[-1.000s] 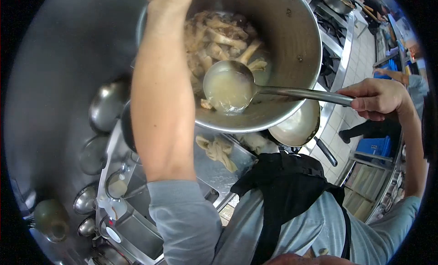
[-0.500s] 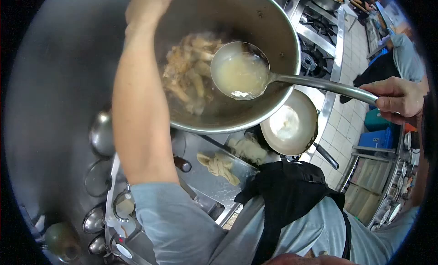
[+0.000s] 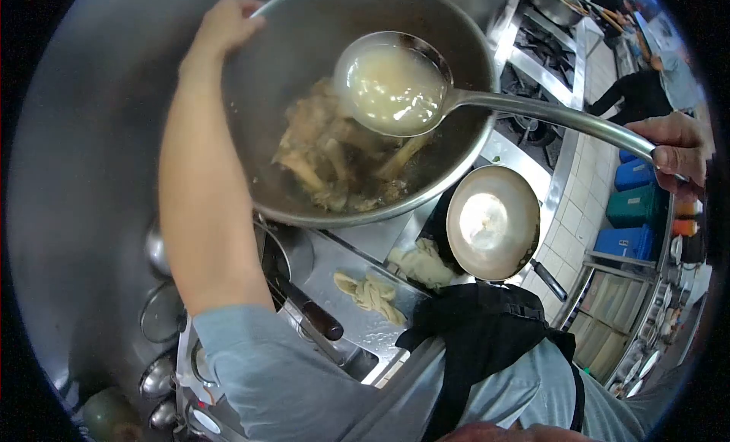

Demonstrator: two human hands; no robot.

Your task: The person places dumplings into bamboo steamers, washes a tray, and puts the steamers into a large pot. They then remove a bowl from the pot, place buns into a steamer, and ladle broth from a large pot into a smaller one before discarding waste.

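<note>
My left hand (image 3: pixel 228 25) grips the upper left rim of a large steel pot (image 3: pixel 475 157), its fingers partly curled over the edge. Inside the pot lie bones (image 3: pixel 327 149) with some murky liquid. My right hand (image 3: pixel 675 149) is closed round the end of a long-handled steel ladle (image 3: pixel 532 107). The bowl of the ladle is over the pot, above the bones, and holds pale, cloudy broth (image 3: pixel 395 84). Below the pot on the right is a frying pan (image 3: pixel 494 225) with a black handle.
Cloths (image 3: pixel 370 294) lie on the wet steel counter by a dark-handled pan (image 3: pixel 313 309). Gas burners (image 3: pixel 536 130) and another pot (image 3: pixel 555 4) are at the upper right. Another person (image 3: pixel 654 88) stands beyond the tiled floor. Bins (image 3: pixel 635 206) and shelves are at the right.
The ladle has moved up and left relative to the view, with the broth still in it. The pot's opening appears more tilted, and the bones show more clearly.
</note>
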